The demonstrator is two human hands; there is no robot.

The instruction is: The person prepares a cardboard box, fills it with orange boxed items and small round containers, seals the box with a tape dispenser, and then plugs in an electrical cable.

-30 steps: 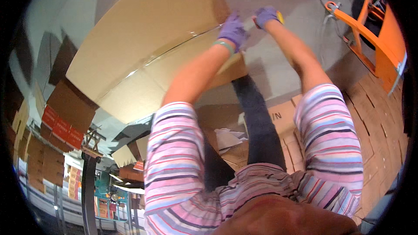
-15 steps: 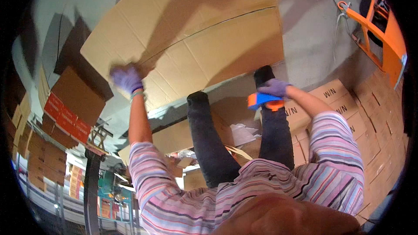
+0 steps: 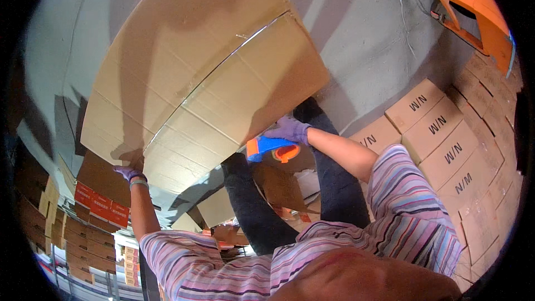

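Note:
A large flattened cardboard box [image 3: 234,72] spreads out in front of me, a taped seam running across it. My left hand [image 3: 130,173], in a purple glove, is closed at its near left edge; the fingertips are partly hidden. My right hand [image 3: 287,129], also gloved in purple, is wrapped round a blue and orange tape dispenser [image 3: 273,146]. An orange ring shows on the dispenser's underside. The dispenser is beside the cardboard's near right edge, above my dark-trousered legs.
Stacked brown cartons [image 3: 434,125] stand to my right. An orange wheeled cart [image 3: 460,5] is at the far right on the grey floor [image 3: 362,39]. Red-and-brown cartons [image 3: 101,206] are piled at the left. An opened carton [image 3: 278,187] and white scraps lie around my legs.
The cardboard has turned, its left side coming nearer to me. My left hand has moved down and left with its edge. My right hand and the tape dispenser have shifted left. The view has shifted too.

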